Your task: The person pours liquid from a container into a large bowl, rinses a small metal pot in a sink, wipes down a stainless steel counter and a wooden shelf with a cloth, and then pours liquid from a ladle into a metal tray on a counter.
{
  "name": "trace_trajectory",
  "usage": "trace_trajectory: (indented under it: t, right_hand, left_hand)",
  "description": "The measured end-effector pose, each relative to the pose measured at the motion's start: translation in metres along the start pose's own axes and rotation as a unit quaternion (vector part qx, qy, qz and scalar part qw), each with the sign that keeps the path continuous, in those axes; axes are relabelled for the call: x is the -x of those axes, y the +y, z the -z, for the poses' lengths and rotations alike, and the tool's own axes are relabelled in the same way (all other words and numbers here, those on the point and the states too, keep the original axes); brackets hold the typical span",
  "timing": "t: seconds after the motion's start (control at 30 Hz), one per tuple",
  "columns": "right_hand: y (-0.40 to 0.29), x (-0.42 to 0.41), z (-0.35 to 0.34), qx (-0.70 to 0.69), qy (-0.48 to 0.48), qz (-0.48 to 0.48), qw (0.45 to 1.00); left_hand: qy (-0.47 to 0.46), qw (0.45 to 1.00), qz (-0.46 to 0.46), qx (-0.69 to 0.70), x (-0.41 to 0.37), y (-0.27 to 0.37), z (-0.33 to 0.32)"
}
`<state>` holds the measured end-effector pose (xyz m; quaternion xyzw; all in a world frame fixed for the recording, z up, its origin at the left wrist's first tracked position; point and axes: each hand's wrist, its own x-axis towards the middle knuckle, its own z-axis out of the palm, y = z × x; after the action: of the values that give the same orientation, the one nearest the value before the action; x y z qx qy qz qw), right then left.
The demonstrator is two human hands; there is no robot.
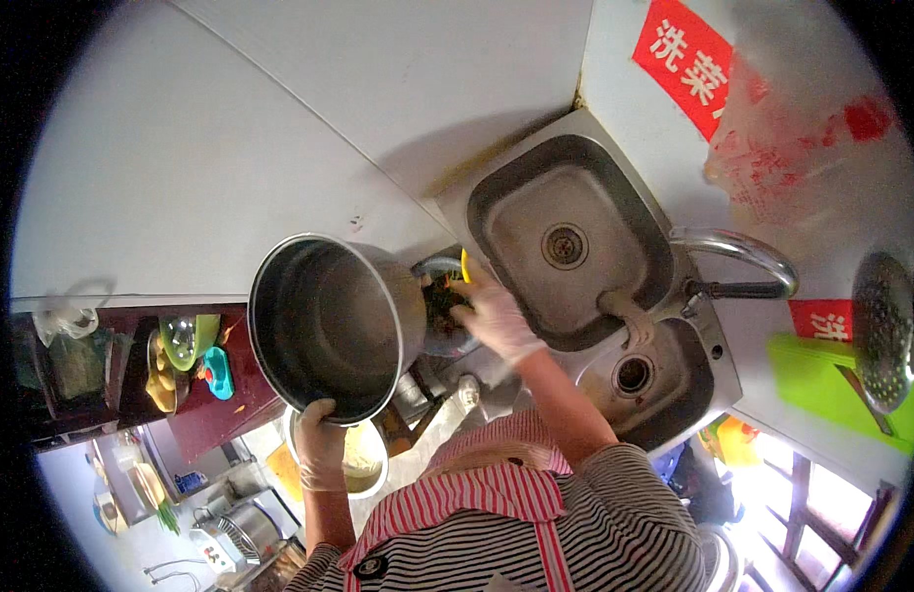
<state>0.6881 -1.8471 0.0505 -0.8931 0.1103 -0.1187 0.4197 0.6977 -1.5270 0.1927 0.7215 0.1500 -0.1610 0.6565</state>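
Note:
My left hand (pixel 320 448), in a thin clear glove, grips the near rim of a large, deep metal pot (pixel 331 333). The pot is tilted, and its dark inside looks bare. My right hand (pixel 494 318), gloved too, is slightly blurred beside a dark container (pixel 448 314) between the pot and the sink. Dark, leafy-looking scraps show in that container. A yellow curved piece (pixel 466 265) lies right by the right hand's fingers; whether they hold it cannot be made out. The pot hides part of the container.
A double-basin steel sink (pixel 457 211) with a curved faucet (pixel 753 248) stands to the right. A white bucket (pixel 375 473) is below the pot. A dark red tabletop (pixel 235 370) lies left. A perforated skimmer (pixel 883 333) hangs by a green board (pixel 812 370).

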Motion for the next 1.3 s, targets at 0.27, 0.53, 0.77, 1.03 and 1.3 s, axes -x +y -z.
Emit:
trace_trajectory:
  t: [0.27, 0.53, 0.77, 1.03, 1.3]
  right_hand:
    - [0.084, 0.114, 0.133, -0.519, 0.268, -0.370, 0.722]
    - [0.136, 0.131, 0.168, -0.815, 0.307, -0.077, 0.485]
    - [0.133, 0.113, 0.168, -0.816, 0.367, -0.158, 0.417]
    - [0.132, 0.102, 0.169, -0.736, 0.403, -0.301, 0.452]
    - [0.111, 0.095, 0.172, -0.640, 0.437, -0.329, 0.539]
  left_hand:
    - [-0.157, 0.884, -0.242, -0.368, -0.054, 0.000, -0.092]
    - [-0.341, 0.878, -0.141, -0.305, -0.077, -0.036, -0.251]
    - [-0.285, 0.955, 0.084, -0.020, -0.112, -0.129, -0.325]
    - [-0.258, 0.953, 0.159, -0.001, -0.120, -0.170, -0.342]
    - [-0.298, 0.951, 0.068, -0.043, -0.107, -0.189, -0.336]
